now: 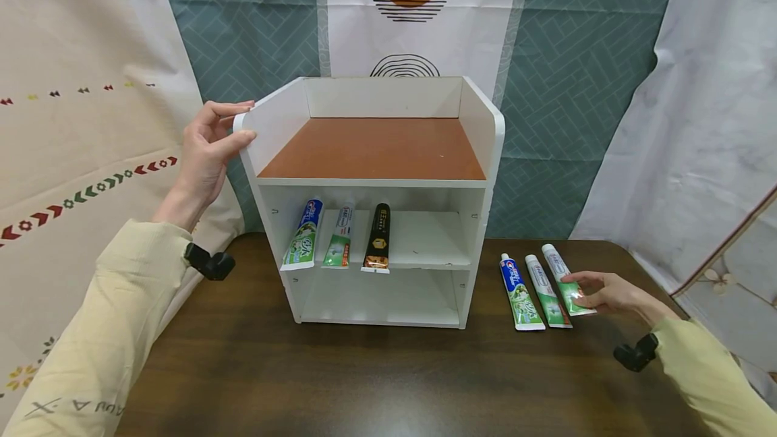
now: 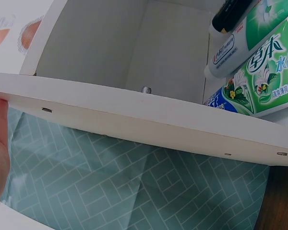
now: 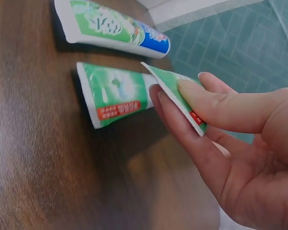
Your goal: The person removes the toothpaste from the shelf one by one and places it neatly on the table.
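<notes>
On the dark wooden table [image 1: 388,383] stood the white shelf unit [image 1: 371,183], its side panel steadied near the top between my left hand's [image 1: 203,154] thumb and fingers. My right hand [image 1: 613,295] held a narrow pinch on the rightmost toothpaste tube [image 1: 569,290] by its flat crimped end, beside the middle tube [image 1: 548,292] and the blue-and-green tube [image 1: 521,295]. A firm thumb across that flat end, I judged, would best stop the cap end swinging into its neighbour. The shelved herbal toothpaste [image 1: 303,236] read 草本 and 水晶; the middle tube's red strip [image 3: 119,110] was too blurred to read.
</notes>
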A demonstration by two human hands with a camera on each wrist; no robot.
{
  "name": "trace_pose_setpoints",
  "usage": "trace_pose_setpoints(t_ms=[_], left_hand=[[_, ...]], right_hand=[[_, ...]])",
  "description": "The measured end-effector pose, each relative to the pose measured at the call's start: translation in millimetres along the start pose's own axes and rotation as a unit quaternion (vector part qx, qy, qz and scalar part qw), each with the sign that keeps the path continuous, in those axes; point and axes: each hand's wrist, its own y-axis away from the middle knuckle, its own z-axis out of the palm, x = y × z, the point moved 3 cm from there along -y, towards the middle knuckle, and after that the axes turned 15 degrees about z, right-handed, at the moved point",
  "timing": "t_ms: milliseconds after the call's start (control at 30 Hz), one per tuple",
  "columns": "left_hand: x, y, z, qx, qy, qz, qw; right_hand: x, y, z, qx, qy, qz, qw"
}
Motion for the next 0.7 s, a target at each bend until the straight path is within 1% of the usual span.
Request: trace_pose_setpoints(t_ms=[200, 467, 600, 700], left_hand=[[-0.4, 1.5, -0.8, 0.0, -0.002, -0.002, 1.0], [-0.4, -0.3, 0.1, -0.001, 0.006, -0.001, 1.0], [-0.8, -0.2, 0.2, -0.002, 0.006, -0.001, 1.0], [-0.4, -0.3, 0.0, -0.002, 0.003, -0.001, 1.0]], right_hand=[[5.9, 0.1, -0.8, 0.007, 0.012, 0.007, 0.9999], [16.9, -2.7, -1.3, -0.021, -0.013, 0.004, 0.9997], [22.9, -5.6, -1.4, -0.007, -0.001, 0.005, 1.0], [23.3, -6.8, -0.5, 0.004, 0.009, 0.001, 1.0]])
